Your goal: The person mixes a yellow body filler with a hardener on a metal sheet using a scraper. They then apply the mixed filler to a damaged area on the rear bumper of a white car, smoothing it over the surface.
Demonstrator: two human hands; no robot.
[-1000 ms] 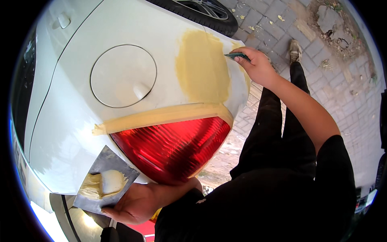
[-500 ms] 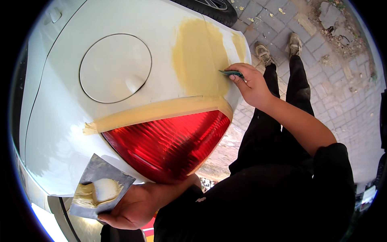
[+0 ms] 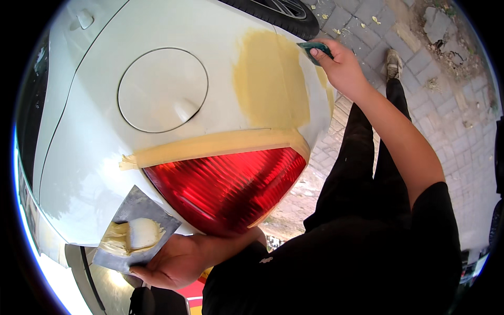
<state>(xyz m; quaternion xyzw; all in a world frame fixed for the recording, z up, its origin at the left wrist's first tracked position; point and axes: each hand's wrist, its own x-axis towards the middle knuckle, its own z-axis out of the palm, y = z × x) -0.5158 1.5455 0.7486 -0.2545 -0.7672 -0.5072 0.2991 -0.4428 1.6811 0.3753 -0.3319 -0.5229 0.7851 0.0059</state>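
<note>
Pinched in my right hand (image 3: 338, 65) is a small dark green putty spreader (image 3: 315, 52), held at the car's side near the wheel. Left of it, a broad patch of yellow filler (image 3: 270, 84) covers part of the white body panel (image 3: 220, 58). My left hand (image 3: 173, 262) holds a flat grey mixing plate (image 3: 131, 202) at the lower left. A mound of pale yellow putty (image 3: 139, 233) lies on that plate. Between my hands is the red tail light (image 3: 226, 189), its upper edge bordered by masking tape (image 3: 210, 146).
A round fuel flap (image 3: 163, 89) sits left of the filler. At the top is the car's wheel (image 3: 283, 10). Paving blocks (image 3: 430, 110) cover the ground, with rubble (image 3: 441, 31) at upper right. My shoe (image 3: 392, 64) shows beyond my right arm.
My right hand has moved up with the spreader, from the filler's lower right edge toward the wheel. The filler looks more even. My left hand and plate have barely shifted.
</note>
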